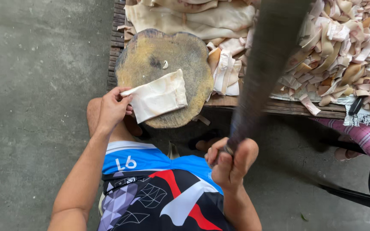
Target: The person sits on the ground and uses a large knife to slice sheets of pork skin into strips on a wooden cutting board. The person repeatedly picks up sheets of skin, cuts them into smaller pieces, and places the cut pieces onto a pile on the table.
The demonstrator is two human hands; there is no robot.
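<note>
Pinching pale slab (159,96), left hand (113,109), round block (150,55), right hand (230,160) gripping blade (266,64)

A: Where is the sheet (159,96) positioned?

B: It is laid on the chopping block (150,55), with its left corner pinched by the left hand (113,109). The block is set on the slatted table (117,38).

A: And to the right?

B: The blade (266,64) is raised by the right hand (232,160), in front of the block. The pile of strips (343,47) is heaped to the right.
</note>
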